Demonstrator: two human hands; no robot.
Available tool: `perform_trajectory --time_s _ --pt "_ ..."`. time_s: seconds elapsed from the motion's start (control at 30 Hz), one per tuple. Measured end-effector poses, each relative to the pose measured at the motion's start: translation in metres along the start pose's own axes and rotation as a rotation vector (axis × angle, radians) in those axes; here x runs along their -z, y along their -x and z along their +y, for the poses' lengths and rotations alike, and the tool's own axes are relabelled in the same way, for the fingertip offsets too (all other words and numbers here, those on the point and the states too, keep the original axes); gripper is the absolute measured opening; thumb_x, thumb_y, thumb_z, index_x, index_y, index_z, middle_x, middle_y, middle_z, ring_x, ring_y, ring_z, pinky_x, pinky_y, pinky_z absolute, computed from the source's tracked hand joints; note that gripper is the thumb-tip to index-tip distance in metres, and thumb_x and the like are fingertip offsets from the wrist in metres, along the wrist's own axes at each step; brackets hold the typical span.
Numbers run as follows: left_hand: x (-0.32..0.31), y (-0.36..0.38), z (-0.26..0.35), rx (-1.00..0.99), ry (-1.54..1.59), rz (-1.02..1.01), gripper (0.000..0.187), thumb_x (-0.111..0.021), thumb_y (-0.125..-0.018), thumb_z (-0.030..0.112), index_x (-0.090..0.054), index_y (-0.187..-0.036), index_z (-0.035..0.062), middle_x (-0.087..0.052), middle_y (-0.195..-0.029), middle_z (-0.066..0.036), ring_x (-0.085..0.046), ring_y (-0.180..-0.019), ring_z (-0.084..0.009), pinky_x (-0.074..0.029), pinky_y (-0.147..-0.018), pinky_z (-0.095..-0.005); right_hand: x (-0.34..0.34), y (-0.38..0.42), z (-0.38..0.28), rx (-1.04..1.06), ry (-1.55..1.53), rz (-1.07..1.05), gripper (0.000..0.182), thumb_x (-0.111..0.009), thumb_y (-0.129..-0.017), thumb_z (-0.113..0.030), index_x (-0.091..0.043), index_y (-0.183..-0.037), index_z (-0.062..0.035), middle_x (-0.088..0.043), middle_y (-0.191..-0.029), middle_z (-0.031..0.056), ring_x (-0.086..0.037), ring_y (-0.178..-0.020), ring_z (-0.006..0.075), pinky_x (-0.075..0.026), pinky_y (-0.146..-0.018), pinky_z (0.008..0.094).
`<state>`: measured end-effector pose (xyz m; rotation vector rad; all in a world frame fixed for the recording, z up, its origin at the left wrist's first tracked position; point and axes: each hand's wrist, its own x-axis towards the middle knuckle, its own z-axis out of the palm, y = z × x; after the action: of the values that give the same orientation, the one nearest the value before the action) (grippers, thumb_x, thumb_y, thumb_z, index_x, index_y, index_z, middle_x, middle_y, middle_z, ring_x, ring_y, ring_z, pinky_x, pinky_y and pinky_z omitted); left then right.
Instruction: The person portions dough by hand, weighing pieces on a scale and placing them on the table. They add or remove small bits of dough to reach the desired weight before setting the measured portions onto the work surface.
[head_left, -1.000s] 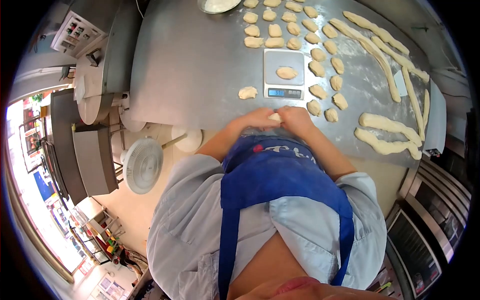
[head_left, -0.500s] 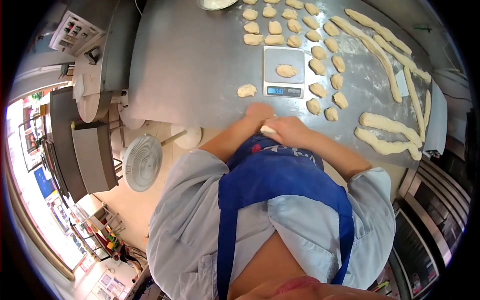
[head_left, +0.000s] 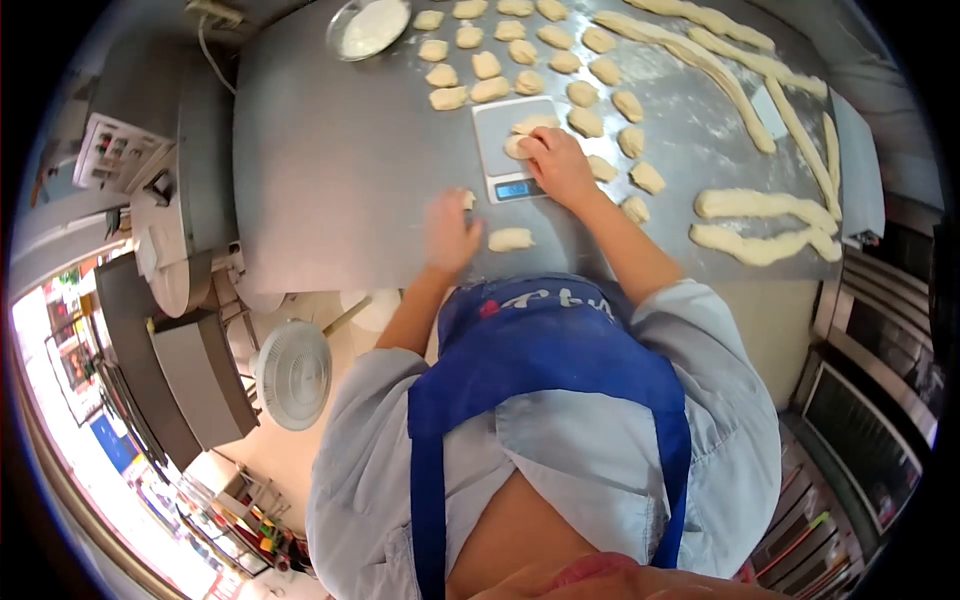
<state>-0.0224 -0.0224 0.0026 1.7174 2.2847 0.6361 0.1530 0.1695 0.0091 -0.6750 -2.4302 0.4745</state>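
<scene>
My right hand (head_left: 560,165) is over the kitchen scale (head_left: 497,140), its fingers closed on a piece of dough (head_left: 517,147). That piece touches another dough piece (head_left: 537,123) lying on the scale plate. The scale's display is lit, but its digits are too blurred to read. To the left of the scale, my left hand (head_left: 453,235) is smeared by motion, with a small bit of dough (head_left: 468,200) at its fingertips. Between my left hand and my right forearm, a single dough piece (head_left: 511,240) lies on the metal table (head_left: 330,170).
Several dough pieces (head_left: 486,65) lie in rows beyond and right of the scale. Long dough strips (head_left: 765,207) lie on the floured right side, near a white scraper (head_left: 768,112). A bowl of flour (head_left: 370,27) stands at the back. A fan (head_left: 294,375) stands left, below the table.
My hands have parted from near the apron. The right one has moved up to the scale with dough, the left one leftward over the table. The whole view has shifted.
</scene>
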Motion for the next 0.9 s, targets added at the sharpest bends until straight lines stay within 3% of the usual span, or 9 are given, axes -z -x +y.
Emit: perform_trajectory --time_s 0.13,0.33,0.37,0.43,0.47,0.53,0.6,0.73,0.9 --pt "-0.002 -0.004 -0.029 0.003 -0.051 -0.057 0.061 -0.074 -0.079 0.021 -0.051 -0.133 0.0056 -0.052 -0.131 -0.017 -0.048 -0.120 -0.0376 -0.040 -0.102 -0.0481 0.003 0.022 0.010 -0.135 -0.079 0.107 0.022 -0.068 -0.076 -0.006 -0.061 -0.097 -0.0095 -0.061 -0.096 0.0104 -0.060 -0.093 0.0331 -0.048 -0.080 0.0433" --pt "0.002 0.000 -0.022 0.058 -0.083 -0.099 0.059 -0.073 -0.081 0.020 -0.051 -0.134 0.0057 -0.057 -0.126 -0.016 -0.051 -0.117 -0.0354 -0.042 -0.100 -0.0458 0.077 0.093 0.084 -0.646 0.235 0.507 0.022 -0.068 -0.078 -0.011 -0.062 -0.099 -0.0077 -0.064 -0.097 0.0098 -0.061 -0.090 0.0304 -0.048 -0.082 0.0425" --pt "0.004 -0.001 -0.020 0.101 -0.062 -0.093 0.058 -0.073 -0.082 0.020 -0.051 -0.134 0.0059 -0.058 -0.123 -0.015 -0.052 -0.116 -0.0350 -0.042 -0.099 -0.0451 0.084 0.103 0.089 -0.645 0.231 0.505 0.022 -0.068 -0.078 -0.011 -0.062 -0.099 -0.0077 -0.064 -0.097 0.0098 -0.061 -0.090 0.0304 -0.048 -0.082 0.0425" --pt "-0.004 0.000 -0.027 0.076 -0.051 -0.058 0.056 -0.073 -0.082 0.019 -0.052 -0.132 0.0058 -0.059 -0.122 -0.015 -0.053 -0.115 -0.0352 -0.043 -0.099 -0.0445 0.099 0.114 0.085 -0.469 0.827 0.347 0.020 -0.066 -0.080 -0.011 -0.063 -0.100 -0.0075 -0.065 -0.097 0.0100 -0.061 -0.089 0.0308 -0.048 -0.082 0.0425" --pt "-0.009 0.001 -0.032 0.052 -0.038 -0.027 0.054 -0.072 -0.082 0.019 -0.054 -0.131 0.0057 -0.060 -0.120 -0.015 -0.054 -0.114 -0.0355 -0.043 -0.098 -0.0438 0.099 0.112 0.081 -0.461 0.823 0.346 0.020 -0.066 -0.080 -0.011 -0.063 -0.100 -0.0075 -0.065 -0.097 0.0100 -0.061 -0.089 0.0308 -0.048 -0.082 0.0425" --pt "-0.009 -0.003 -0.034 0.091 0.004 -0.045 0.053 -0.072 -0.082 0.018 -0.055 -0.130 0.0064 -0.060 -0.120 -0.015 -0.054 -0.113 -0.0358 -0.044 -0.098 -0.0436 0.094 0.096 0.057 -0.295 0.515 0.383 0.019 -0.065 -0.081 -0.011 -0.064 -0.100 -0.0086 -0.066 -0.099 0.0106 -0.062 -0.089 0.0313 -0.049 -0.081 0.0426" --pt "-0.006 -0.002 -0.034 0.123 0.043 -0.070 0.051 -0.072 -0.082 0.018 -0.056 -0.129 0.0070 -0.060 -0.120 -0.015 -0.055 -0.113 -0.0360 -0.044 -0.097 -0.0435 0.063 0.089 0.020 -0.417 0.045 0.176 0.018 -0.066 -0.081 -0.014 -0.064 -0.098 -0.0096 -0.066 -0.100 0.0112 -0.063 -0.090 0.0314 -0.050 -0.079 0.0428" --pt "-0.011 -0.001 -0.032 0.136 0.044 0.002 0.046 -0.071 -0.082 0.017 -0.059 -0.126 0.0088 -0.061 -0.118 -0.015 -0.055 -0.111 -0.0353 -0.046 -0.095 -0.0446 0.012 0.071 -0.043 0.141 -0.210 -0.355 0.012 -0.067 -0.081 -0.016 -0.062 -0.090 -0.0096 -0.064 -0.087 0.0113 -0.063 -0.083 0.0321 -0.051 -0.074 0.0436" --pt "-0.007 0.008 -0.034 0.158 0.129 0.004 0.045 -0.072 -0.083 0.021 -0.059 -0.124 0.0063 -0.061 -0.112 -0.016 -0.059 -0.103 -0.0350 -0.048 -0.089 -0.0436 0.000 0.049 -0.034 0.023 -0.230 -0.195 0.009 -0.068 -0.081 -0.015 -0.062 -0.086 -0.0095 -0.063 -0.081 0.0116 -0.062 -0.079 0.0323 -0.050 -0.069 0.0441"
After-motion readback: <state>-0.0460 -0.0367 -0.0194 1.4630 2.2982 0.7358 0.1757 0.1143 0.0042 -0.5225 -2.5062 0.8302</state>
